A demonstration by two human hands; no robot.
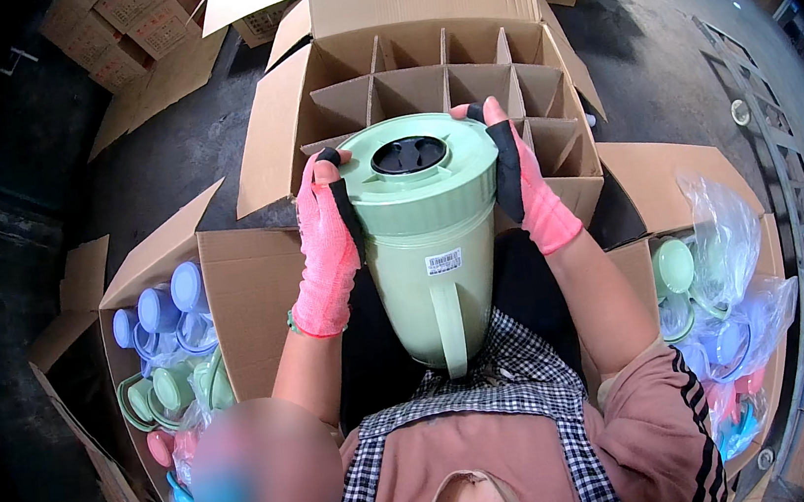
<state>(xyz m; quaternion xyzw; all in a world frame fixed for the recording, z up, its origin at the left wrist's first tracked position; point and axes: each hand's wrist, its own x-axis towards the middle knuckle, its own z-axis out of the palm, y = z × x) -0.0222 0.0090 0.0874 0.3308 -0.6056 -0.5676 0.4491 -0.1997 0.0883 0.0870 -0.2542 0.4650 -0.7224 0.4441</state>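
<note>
A large light-green plastic pitcher (407, 290) stands upright in front of my body, above the checked apron (533, 360). Its round green lid (427, 210) is on, with a black cap (408, 155) in the centre. The handle (449, 330) points toward me, below a white barcode sticker (444, 262). My left hand (328, 250), in a pink and black glove with bare fingertips, is pressed against the left of the lid. Gloved the same way, my right hand (531, 182) grips the right side, thumb and fingers at the lid's edge.
Just beyond the pitcher sits an open carton (423, 1) with cardboard dividers (409, 92). Open boxes of blue, green and pink plastic pieces stand at left (255, 307) and right (765, 259), with clear plastic bags (721, 224). Stacked cartons (128, 24) are at far left.
</note>
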